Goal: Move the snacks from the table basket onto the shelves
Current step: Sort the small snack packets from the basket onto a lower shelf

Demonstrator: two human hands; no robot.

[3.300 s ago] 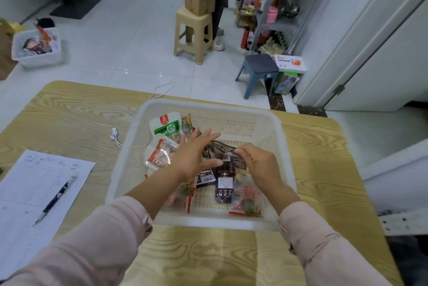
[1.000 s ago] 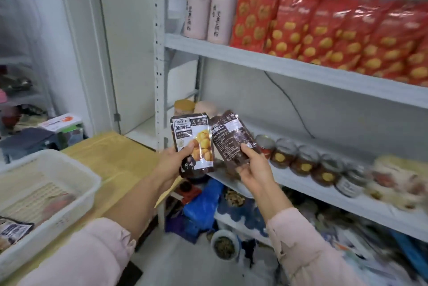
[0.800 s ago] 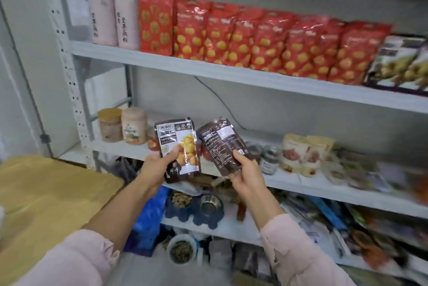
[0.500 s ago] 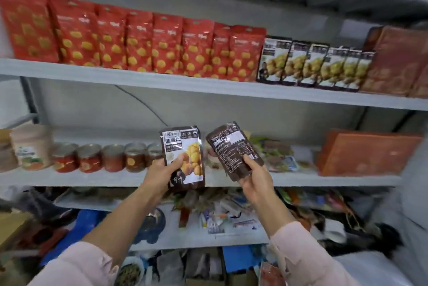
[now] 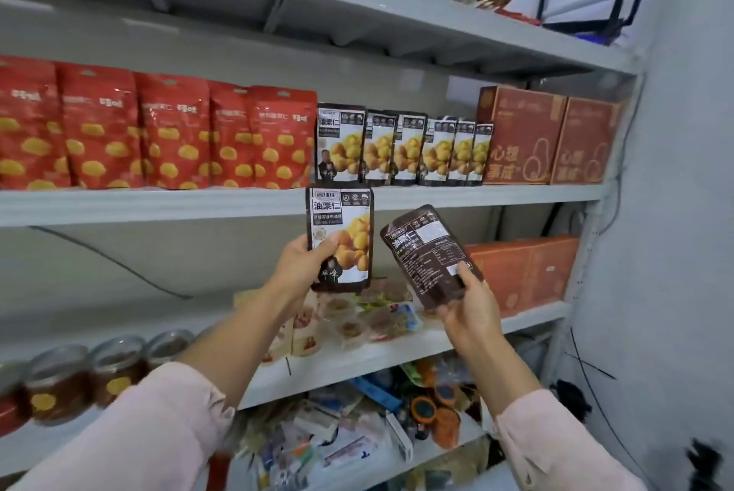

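Centrally, two dark brown chestnut-kernel pouches were held up in front of the shelving. The left pouch faced forward, showing a white panel, yellow kernels and a small portrait low down. It stood upright, its top edge overlapping the lip of the middle shelf, just below a row of matching pouches. The right pouch showed its printed back and was tilted, its top leaning toward the left. Both arms, in pale pink sleeves, reached up from the bottom of the frame. The left hand gripped its pouch at the left edge, thumb across the front and fingers hidden behind. The right hand pinched its pouch's lower right corner, thumb on the printed face.
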